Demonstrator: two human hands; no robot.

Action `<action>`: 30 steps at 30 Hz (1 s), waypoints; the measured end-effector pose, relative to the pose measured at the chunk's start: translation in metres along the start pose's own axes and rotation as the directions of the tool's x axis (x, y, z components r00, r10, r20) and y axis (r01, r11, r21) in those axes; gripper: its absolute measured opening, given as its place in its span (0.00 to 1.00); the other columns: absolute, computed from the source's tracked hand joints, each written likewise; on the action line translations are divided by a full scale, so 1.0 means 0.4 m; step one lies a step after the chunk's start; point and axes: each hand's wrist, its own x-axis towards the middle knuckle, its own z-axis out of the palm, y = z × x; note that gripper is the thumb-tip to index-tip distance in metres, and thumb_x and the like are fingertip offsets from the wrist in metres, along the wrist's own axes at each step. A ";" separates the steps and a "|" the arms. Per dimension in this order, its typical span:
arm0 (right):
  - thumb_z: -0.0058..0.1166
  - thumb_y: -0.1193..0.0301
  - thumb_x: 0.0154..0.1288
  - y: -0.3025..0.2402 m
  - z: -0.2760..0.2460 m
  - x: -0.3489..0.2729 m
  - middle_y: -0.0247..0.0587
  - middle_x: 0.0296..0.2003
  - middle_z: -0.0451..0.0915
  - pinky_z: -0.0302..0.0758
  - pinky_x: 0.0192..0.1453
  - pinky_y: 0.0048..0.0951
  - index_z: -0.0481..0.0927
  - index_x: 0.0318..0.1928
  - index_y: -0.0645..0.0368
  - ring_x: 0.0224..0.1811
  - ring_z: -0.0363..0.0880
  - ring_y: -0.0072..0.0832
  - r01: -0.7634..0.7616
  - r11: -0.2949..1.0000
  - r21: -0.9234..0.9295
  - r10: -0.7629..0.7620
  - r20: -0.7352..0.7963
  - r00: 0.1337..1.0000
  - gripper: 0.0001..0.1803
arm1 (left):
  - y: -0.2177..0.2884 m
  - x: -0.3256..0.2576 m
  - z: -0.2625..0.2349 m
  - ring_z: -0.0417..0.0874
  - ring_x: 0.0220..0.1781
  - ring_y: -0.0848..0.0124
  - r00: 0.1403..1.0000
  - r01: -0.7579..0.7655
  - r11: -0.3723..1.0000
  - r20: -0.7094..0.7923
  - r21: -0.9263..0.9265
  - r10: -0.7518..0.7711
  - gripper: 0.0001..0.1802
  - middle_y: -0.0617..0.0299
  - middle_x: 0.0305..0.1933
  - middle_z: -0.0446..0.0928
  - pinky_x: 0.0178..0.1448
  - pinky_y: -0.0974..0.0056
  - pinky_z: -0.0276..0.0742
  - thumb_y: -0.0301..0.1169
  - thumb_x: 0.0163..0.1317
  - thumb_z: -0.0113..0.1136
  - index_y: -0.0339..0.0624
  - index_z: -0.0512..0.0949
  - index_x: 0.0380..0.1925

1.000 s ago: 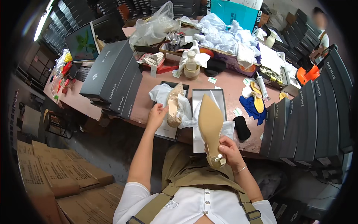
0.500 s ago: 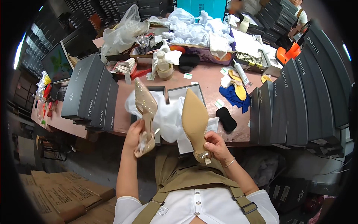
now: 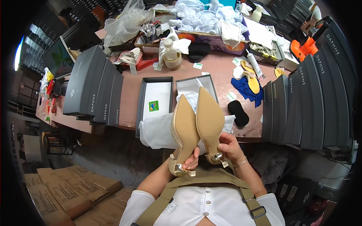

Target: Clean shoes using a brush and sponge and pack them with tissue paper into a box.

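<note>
The left hand [image 3: 192,159] grips one shoe [image 3: 184,124], the right hand [image 3: 232,149] another shoe [image 3: 209,118] beside it, heels [image 3: 216,157] near; light, steady holds should prevent scuffing.

Count them: two hands [image 3: 231,150] in play, two shoes [image 3: 210,116] in the fingers, one apiece! Just beyond the fingertips, two open boxes [image 3: 156,90], with one green sticker [image 3: 154,106] showing. Off left of the fingers, three closed boxes [image 3: 98,90]! Ahead and right of the fingers, one blue cloth [image 3: 241,87], one tube [image 3: 255,65], one orange tool [image 3: 307,48]. Farther ahead of the fingers, one bottle [image 3: 169,52]!
</note>
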 end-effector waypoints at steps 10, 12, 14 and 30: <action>0.50 0.76 0.68 0.045 0.015 0.178 0.35 0.44 0.77 0.74 0.47 0.21 0.68 0.60 0.67 0.44 0.75 0.18 0.009 0.999 -0.030 -0.018 -0.296 0.955 0.22 | 0.355 -0.043 0.112 0.80 0.21 0.72 0.440 0.512 0.671 -0.834 0.537 0.333 0.18 0.61 0.25 0.77 0.26 0.67 0.79 0.41 0.69 0.48 0.34 0.74 0.43; 0.50 0.76 0.68 0.081 -0.009 0.227 0.36 0.43 0.78 0.75 0.46 0.21 0.67 0.61 0.66 0.42 0.76 0.18 0.015 0.999 -0.047 -0.028 -0.288 0.957 0.21 | 0.449 -0.077 0.062 0.80 0.24 0.73 0.385 0.689 0.474 -0.831 0.548 0.401 0.20 0.61 0.27 0.78 0.28 0.68 0.77 0.43 0.71 0.47 0.36 0.77 0.39; 0.50 0.76 0.69 0.128 -0.037 0.272 0.34 0.38 0.77 0.75 0.41 0.17 0.68 0.60 0.65 0.37 0.76 0.16 0.031 0.999 -0.043 -0.042 -0.297 0.954 0.20 | 0.532 -0.150 -0.040 0.79 0.26 0.75 0.377 0.771 0.344 -0.819 0.536 0.432 0.20 0.63 0.27 0.78 0.30 0.69 0.76 0.44 0.71 0.47 0.36 0.78 0.39; 0.67 0.67 0.56 -0.125 0.169 0.197 0.55 0.67 0.58 0.64 0.67 0.34 0.43 0.73 0.57 0.68 0.62 0.39 0.206 0.805 -0.556 -0.139 0.162 0.977 0.53 | 0.173 -0.049 0.216 0.74 0.16 0.73 0.823 0.119 0.922 -0.555 0.369 0.116 0.25 0.58 0.21 0.73 0.25 0.70 0.65 0.40 0.67 0.50 0.23 0.68 0.48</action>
